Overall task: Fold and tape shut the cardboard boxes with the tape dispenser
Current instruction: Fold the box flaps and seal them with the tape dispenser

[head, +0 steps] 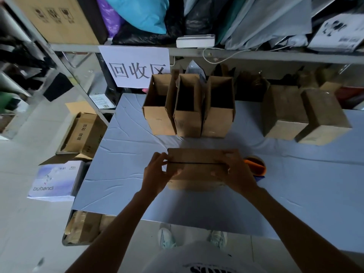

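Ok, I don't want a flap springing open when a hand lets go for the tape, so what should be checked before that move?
1. Flaps of the box folded flat and meeting at the middle seam: ok.
2. Left hand grips the box's left end: ok.
3. Right hand grips the right end, over the flaps: ok.
4. Tape dispenser close by, on the table just beyond the right hand: ok.
5. Loose tape end ready on the tape dispenser: cannot tell, the right hand hides most of it.
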The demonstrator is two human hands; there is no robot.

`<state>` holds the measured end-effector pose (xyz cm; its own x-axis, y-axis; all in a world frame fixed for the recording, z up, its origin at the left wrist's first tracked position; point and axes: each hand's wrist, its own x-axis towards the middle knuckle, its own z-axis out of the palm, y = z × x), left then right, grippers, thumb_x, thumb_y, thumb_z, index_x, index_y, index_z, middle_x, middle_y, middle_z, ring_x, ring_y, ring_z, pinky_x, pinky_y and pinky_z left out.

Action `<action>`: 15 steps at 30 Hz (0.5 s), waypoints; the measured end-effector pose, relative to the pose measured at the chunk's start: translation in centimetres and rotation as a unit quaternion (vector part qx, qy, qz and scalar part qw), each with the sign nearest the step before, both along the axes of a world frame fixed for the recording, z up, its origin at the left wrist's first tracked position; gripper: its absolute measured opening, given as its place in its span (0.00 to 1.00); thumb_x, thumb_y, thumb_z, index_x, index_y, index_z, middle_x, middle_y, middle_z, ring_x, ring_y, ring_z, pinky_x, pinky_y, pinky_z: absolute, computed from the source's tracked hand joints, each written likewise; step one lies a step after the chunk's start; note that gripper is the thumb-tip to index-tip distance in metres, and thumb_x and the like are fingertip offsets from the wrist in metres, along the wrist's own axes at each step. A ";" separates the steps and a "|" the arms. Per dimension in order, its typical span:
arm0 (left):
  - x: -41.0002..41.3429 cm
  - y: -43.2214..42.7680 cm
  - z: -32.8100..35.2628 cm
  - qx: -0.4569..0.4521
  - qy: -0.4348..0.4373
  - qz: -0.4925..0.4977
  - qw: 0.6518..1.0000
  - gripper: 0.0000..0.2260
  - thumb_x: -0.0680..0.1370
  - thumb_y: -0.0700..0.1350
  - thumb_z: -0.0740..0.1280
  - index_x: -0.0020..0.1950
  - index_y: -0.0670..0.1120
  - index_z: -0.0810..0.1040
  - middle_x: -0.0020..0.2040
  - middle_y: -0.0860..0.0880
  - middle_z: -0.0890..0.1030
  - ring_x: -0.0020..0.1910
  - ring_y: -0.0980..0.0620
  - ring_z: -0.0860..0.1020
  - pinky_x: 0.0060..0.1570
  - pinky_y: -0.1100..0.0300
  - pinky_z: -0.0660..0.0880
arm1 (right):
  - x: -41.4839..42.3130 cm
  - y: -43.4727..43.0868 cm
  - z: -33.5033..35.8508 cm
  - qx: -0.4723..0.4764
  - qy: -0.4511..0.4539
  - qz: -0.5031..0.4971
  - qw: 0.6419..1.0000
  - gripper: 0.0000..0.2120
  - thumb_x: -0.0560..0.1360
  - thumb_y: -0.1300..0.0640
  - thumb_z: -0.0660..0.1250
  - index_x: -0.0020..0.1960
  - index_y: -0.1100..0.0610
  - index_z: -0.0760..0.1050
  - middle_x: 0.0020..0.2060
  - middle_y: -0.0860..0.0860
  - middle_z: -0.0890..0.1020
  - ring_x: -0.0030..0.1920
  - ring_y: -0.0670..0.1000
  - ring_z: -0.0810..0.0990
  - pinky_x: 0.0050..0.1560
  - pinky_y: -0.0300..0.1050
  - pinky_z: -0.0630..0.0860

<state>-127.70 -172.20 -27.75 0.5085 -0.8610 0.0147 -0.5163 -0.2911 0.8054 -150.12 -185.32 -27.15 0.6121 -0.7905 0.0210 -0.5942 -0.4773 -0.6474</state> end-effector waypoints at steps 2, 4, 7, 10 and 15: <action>0.1 0.2 -0.3 0.000 0.034 -0.007 0.999 0.17 0.67 0.47 0.78 0.52 0.46 0.78 0.49 0.54 0.76 0.50 0.54 0.80 0.37 0.64 0.80 | 0.2 -0.1 0.1 0.007 -0.018 -0.041 0.999 0.12 0.72 0.50 0.71 0.54 0.51 0.80 0.56 0.49 0.73 0.48 0.45 0.76 0.46 0.27 0.67; 0.2 0.1 -0.4 0.014 0.055 -0.002 0.998 0.14 0.69 0.47 0.76 0.51 0.46 0.78 0.50 0.52 0.77 0.48 0.51 0.81 0.38 0.58 0.81 | 0.8 0.0 0.1 0.010 -0.019 -0.086 0.996 0.11 0.72 0.49 0.70 0.52 0.51 0.80 0.53 0.49 0.74 0.45 0.44 0.76 0.44 0.31 0.70; 0.1 -0.9 -0.1 0.031 0.058 0.056 0.996 0.11 0.71 0.50 0.74 0.44 0.47 0.75 0.49 0.51 0.80 0.42 0.53 0.82 0.37 0.62 0.77 | 1.9 0.2 0.0 0.032 0.008 -0.174 0.984 0.22 0.68 0.49 0.74 0.56 0.56 0.69 0.48 0.51 0.75 0.41 0.49 0.75 0.39 0.43 0.73; 0.1 -2.0 0.5 0.069 0.033 0.100 0.992 0.15 0.70 0.48 0.75 0.51 0.48 0.73 0.46 0.52 0.81 0.41 0.51 0.80 0.41 0.58 0.74 | 2.3 -0.6 0.0 0.145 0.039 -0.233 0.961 0.31 0.64 0.47 0.78 0.59 0.59 0.69 0.45 0.52 0.79 0.43 0.54 0.79 0.42 0.50 0.77; 1.2 -2.7 0.5 0.189 0.114 0.085 0.972 0.20 0.76 0.54 0.67 0.66 0.49 0.73 0.58 0.49 0.81 0.54 0.48 0.80 0.57 0.49 0.76 | 2.0 -1.1 -0.2 0.200 -0.012 -0.238 0.950 0.16 0.62 0.50 0.80 0.38 0.60 0.79 0.31 0.54 0.82 0.32 0.55 0.81 0.36 0.54 0.78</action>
<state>-126.53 -174.90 -27.27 0.5968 -0.6860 -0.4162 -0.2551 -0.6540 0.7121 -148.12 -186.40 -27.33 0.1859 -0.9255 -0.3300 -0.6637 0.1294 -0.7367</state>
